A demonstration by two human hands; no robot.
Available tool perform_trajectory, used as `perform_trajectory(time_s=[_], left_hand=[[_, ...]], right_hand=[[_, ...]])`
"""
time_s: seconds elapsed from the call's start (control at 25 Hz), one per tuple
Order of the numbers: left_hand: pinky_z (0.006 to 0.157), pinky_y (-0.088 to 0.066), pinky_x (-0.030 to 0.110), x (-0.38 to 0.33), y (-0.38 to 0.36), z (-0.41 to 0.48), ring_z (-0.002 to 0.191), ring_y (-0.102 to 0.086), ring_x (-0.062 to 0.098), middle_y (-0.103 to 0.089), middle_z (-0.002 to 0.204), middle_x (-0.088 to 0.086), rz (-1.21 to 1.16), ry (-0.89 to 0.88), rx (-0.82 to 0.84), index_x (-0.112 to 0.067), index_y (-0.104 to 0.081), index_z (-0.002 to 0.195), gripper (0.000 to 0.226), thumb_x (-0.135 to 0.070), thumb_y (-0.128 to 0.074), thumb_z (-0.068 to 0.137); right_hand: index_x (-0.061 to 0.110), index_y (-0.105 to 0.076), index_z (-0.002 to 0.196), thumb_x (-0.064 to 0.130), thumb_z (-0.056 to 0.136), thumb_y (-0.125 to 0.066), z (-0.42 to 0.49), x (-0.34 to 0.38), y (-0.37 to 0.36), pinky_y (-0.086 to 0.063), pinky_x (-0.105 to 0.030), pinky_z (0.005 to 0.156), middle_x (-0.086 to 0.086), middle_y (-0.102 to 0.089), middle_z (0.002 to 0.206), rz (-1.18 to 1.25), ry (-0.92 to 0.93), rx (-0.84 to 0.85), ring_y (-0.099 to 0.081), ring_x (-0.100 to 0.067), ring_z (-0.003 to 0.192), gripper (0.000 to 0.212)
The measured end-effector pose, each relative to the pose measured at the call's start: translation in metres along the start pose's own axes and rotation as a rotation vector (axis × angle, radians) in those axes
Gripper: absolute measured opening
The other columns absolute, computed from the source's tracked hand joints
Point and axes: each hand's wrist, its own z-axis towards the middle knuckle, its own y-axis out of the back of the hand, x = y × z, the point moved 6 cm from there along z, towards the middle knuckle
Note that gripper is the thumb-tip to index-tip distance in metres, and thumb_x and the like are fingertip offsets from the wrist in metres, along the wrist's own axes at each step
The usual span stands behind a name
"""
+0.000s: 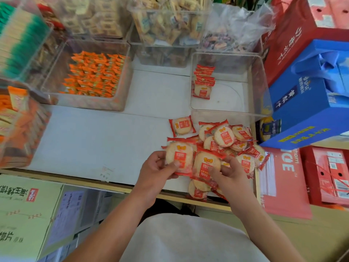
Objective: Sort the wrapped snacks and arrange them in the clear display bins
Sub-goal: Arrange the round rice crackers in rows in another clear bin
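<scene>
Red-wrapped round rice crackers lie heaped on the white desk, right of centre. The left hand grips one packet and the right hand pinches another. Stacking them face-aligned should suit the upright row in the clear plastic bin above.

left hand | thumb and fingers pinching | right hand | fingers curled, pinching | hands close together
</scene>
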Motion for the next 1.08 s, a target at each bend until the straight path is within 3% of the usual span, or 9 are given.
perform_trajectory(time_s=[0.2, 0.32, 0.48, 0.6, 0.68, 0.76, 0.84, 0.96, 1.08], left_hand=[[0.074, -0.061, 0.028, 0.002, -0.026, -0.017, 0.091, -0.075, 0.014, -0.078, 0.099, -0.005, 0.146, -0.085, 0.038, -0.024, -0.068, 0.115, 0.019, -0.021, -0.071, 0.096], [0.077, -0.059, 0.026, 0.005, -0.03, -0.019, 0.088, -0.071, 0.009, -0.077, 0.094, -0.01, 0.269, -0.17, 0.071, -0.032, -0.071, 0.11, 0.015, -0.029, -0.073, 0.095], [0.079, -0.057, 0.025, 0.008, -0.035, -0.016, 0.09, -0.069, 0.006, -0.075, 0.096, -0.014, 0.436, -0.287, 0.171, -0.032, -0.074, 0.108, 0.012, -0.036, -0.068, 0.098], [0.089, -0.052, 0.022, 0.026, -0.016, 0.015, 0.108, -0.061, 0.002, -0.067, 0.117, -0.014, 0.649, -0.282, 0.109, -0.029, -0.07, 0.121, 0.023, -0.036, -0.058, 0.102], [0.104, -0.047, 0.03, 0.039, 0.002, 0.048, 0.129, -0.052, 0.015, -0.057, 0.138, -0.004, 0.949, -0.311, 0.039, -0.023, -0.06, 0.137, 0.039, -0.035, -0.061, 0.1], [0.12, -0.033, 0.039, 0.056, 0.007, 0.079, 0.15, -0.029, 0.025, -0.033, 0.163, 0.002, 1.211, -0.29, 0.109, -0.024, -0.041, 0.154, 0.063, -0.038, -0.064, 0.097], [0.127, -0.02, 0.042, 0.07, 0.003, 0.101, 0.157, -0.01, 0.028, -0.014, 0.171, 0.002, 1.366, -0.307, 0.239, -0.029, -0.026, 0.161, 0.08, -0.04, -0.067, 0.094], [0.12, -0.034, 0.045, 0.078, -0.005, 0.116, 0.152, -0.027, 0.031, -0.031, 0.165, 0.006, 1.466, -0.422, 0.283, -0.027, -0.036, 0.155, 0.079, -0.029, -0.074, 0.086], [0.102, -0.05, 0.044, 0.072, -0.006, 0.12, 0.137, -0.046, 0.031, -0.046, 0.154, 0.005, 1.55, -0.493, 0.2, -0.021, -0.047, 0.147, 0.065, -0.014, -0.069, 0.086]], right_hand=[[0.032, -0.06, 0.129, 0.021, 0.105, -0.057, -0.008, 0.013, -0.019, -0.061, -0.034, 0.085, 0.008, -0.079, 0.107, 0.092, 0.034, 0.066, -0.076, -0.013, 0.1, 0.027], [0.034, -0.059, 0.134, 0.034, 0.097, -0.069, -0.009, 0.012, -0.018, -0.059, -0.036, 0.094, 0.013, -0.076, 0.114, 0.038, 0.072, 0.091, -0.072, -0.009, 0.109, 0.038], [0.034, -0.059, 0.133, 0.028, 0.088, -0.082, -0.013, 0.007, -0.012, -0.061, -0.043, 0.092, 0.009, -0.075, 0.118, -0.052, 0.139, 0.036, -0.071, -0.013, 0.112, 0.051], [0.036, -0.064, 0.122, 0.022, 0.088, -0.081, -0.016, 0.001, -0.002, -0.062, -0.044, 0.088, 0.009, -0.077, 0.112, -0.023, 0.153, -0.032, -0.073, -0.014, 0.106, 0.04], [0.036, -0.065, 0.117, 0.023, 0.086, -0.083, -0.019, -0.004, 0.006, -0.063, -0.041, 0.085, 0.011, -0.077, 0.108, -0.051, 0.132, -0.073, -0.073, -0.012, 0.102, 0.038], [0.036, -0.064, 0.117, 0.024, 0.085, -0.084, -0.021, -0.009, 0.012, -0.064, -0.042, 0.081, 0.01, -0.077, 0.107, -0.061, 0.112, -0.105, -0.075, -0.012, 0.095, 0.04], [0.039, -0.06, 0.124, 0.023, 0.084, -0.085, -0.024, -0.015, 0.017, -0.065, -0.043, 0.076, 0.007, -0.074, 0.108, -0.066, 0.1, -0.137, -0.075, -0.013, 0.089, 0.05], [0.05, -0.055, 0.13, 0.02, 0.084, -0.086, -0.026, -0.019, 0.024, -0.065, -0.048, 0.073, 0.001, -0.07, 0.112, -0.054, 0.109, -0.152, -0.074, -0.023, 0.09, 0.063], [0.047, -0.058, 0.123, 0.02, 0.084, -0.086, -0.024, -0.018, 0.028, -0.064, -0.049, 0.073, 0.002, -0.072, 0.107, -0.052, 0.106, -0.161, -0.074, -0.025, 0.091, 0.055]])
